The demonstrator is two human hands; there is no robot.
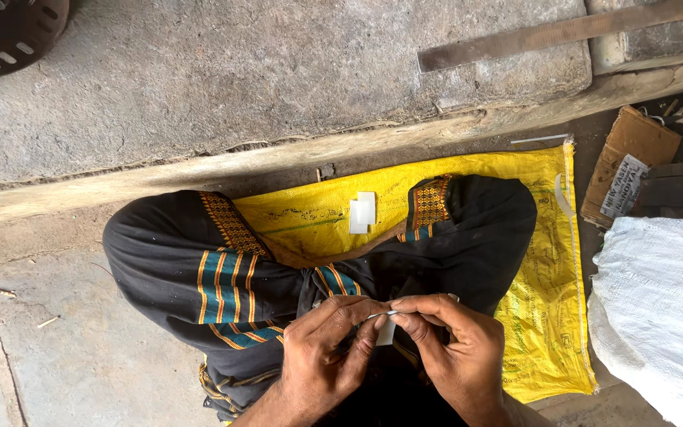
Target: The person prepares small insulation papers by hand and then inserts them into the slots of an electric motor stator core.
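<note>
My left hand [327,353] and my right hand [450,348] meet over my lap, fingertips pinched together. Between them they hold a thin metal wire or needle [381,315] and a small white strip [386,331] that hangs below the fingertips. Two small white rectangular pieces [362,212] lie ahead on a yellow woven sack [547,300] spread on the ground. I sit cross-legged on the sack in a black cloth with orange and teal stripes [223,285].
A white woven bag [662,308] stands at the right, with cardboard pieces [626,162] behind it. A raised stone slab [278,71] with a metal bar [563,32] lies ahead. A dark round perforated object [5,32] sits top left.
</note>
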